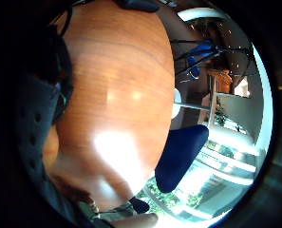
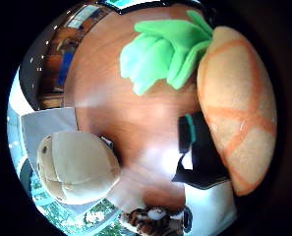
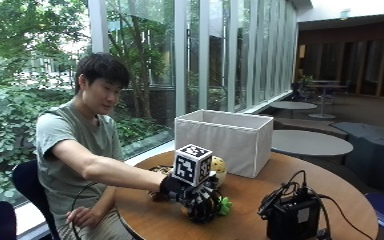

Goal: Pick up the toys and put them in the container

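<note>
On the round table (image 3: 245, 200), grip (image 3: 195, 197) around carrot plush (image 2: 234, 103); container (image 3: 225, 140) beside

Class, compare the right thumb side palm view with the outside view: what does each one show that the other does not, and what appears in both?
Only the thumb side palm view shows the carrot plush toy clearly, orange body with green leaves, close to the palm, and a striped tiger-like toy lying on the table.

Only the outside view shows the person, the gloved right hand low over the toys, and a black device with cables.

Both show the round wooden table, the white fabric container and a beige plush toy beside it.
</note>
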